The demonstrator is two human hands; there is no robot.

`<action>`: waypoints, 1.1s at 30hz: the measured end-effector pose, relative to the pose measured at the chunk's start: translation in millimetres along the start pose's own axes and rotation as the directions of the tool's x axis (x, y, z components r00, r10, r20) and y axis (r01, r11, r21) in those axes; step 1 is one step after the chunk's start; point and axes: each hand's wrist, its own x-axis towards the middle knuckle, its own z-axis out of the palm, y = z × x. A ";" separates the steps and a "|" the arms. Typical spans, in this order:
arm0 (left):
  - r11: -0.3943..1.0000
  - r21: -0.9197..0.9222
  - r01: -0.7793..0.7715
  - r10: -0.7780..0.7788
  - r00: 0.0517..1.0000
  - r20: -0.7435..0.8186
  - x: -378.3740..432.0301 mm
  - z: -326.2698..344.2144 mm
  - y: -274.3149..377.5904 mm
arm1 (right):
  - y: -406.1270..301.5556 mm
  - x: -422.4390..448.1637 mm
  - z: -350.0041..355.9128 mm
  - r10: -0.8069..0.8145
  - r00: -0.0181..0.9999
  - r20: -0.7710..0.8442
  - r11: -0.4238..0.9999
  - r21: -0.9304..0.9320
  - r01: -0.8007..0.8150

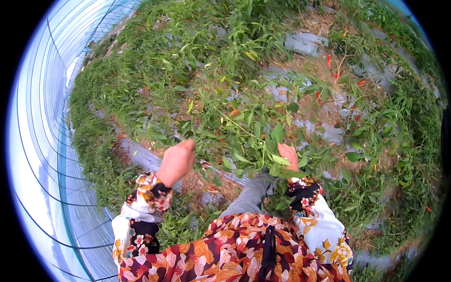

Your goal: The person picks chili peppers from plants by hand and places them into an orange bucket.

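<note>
My left hand (178, 160) is raised over the plants, its fingers curled into a slightly blurred fist. Nothing shows sticking out of it, and the palm side is hidden. Among the leaves of a pepper plant (262, 141) is my right hand (288, 155). Leaves cover part of that hand, so I cannot tell whether it grips a stem. A long green stem (238, 124) slants up and left from near it. An orange pepper (235, 112) shows in the foliage beyond my hands, and a small red pepper (221, 140) lies between them.
Pale plastic mulch film (139, 153) covers strips of ground between the plants. Red peppers (329, 61) show at the right, with dry brown litter around. A clear plastic greenhouse wall (38, 141) with curved ribs runs along the left. My grey-trousered leg (246, 197) stands among plants.
</note>
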 end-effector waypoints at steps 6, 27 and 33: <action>0.105 -0.801 0.589 -0.334 0.780 0.530 25.9 57.5 -27.7 | 3.2 -9.3 -5.2 -0.011 0.998 0.062 0.996 0.086 0.005; 0.947 -0.320 -0.027 0.139 0.933 0.333 85.5 -32.4 21.4 | 77.8 -4.4 -17.8 0.054 0.998 0.033 0.940 0.336 -0.062; 0.990 -0.143 0.015 0.065 0.842 0.536 69.2 -57.1 5.1 | 69.3 4.6 -7.7 -0.020 0.998 0.067 0.999 -0.038 0.023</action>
